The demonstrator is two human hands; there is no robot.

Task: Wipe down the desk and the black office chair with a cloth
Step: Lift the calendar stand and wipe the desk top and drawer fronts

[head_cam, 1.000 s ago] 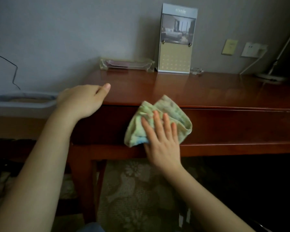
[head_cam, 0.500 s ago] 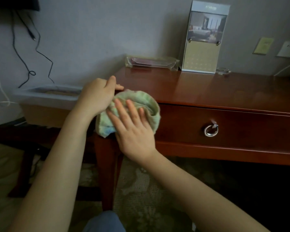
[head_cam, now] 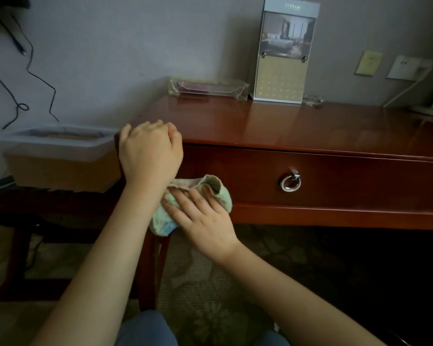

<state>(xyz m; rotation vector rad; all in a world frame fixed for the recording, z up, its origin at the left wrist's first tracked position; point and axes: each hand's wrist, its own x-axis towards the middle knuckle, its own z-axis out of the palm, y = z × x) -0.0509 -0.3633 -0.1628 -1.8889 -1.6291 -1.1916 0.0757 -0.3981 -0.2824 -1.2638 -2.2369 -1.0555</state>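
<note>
desk front: right hand flat, cloth pressed lower; left hand grips corner.

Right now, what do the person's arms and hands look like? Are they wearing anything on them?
Both forearms are bare up to the picture's lower edge: no sleeves in view. The left hand and the right hand wear no gloves, and no rings, watch or bracelet show. Below the arms a bit of blue clothing, perhaps jeans, appears.

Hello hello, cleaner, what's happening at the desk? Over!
Left hand gripping desk corner. Right hand flat, pressing cloth on drawer front beside the desk leg. Ring pull right of cloth, apart. Chair not in view.
</note>
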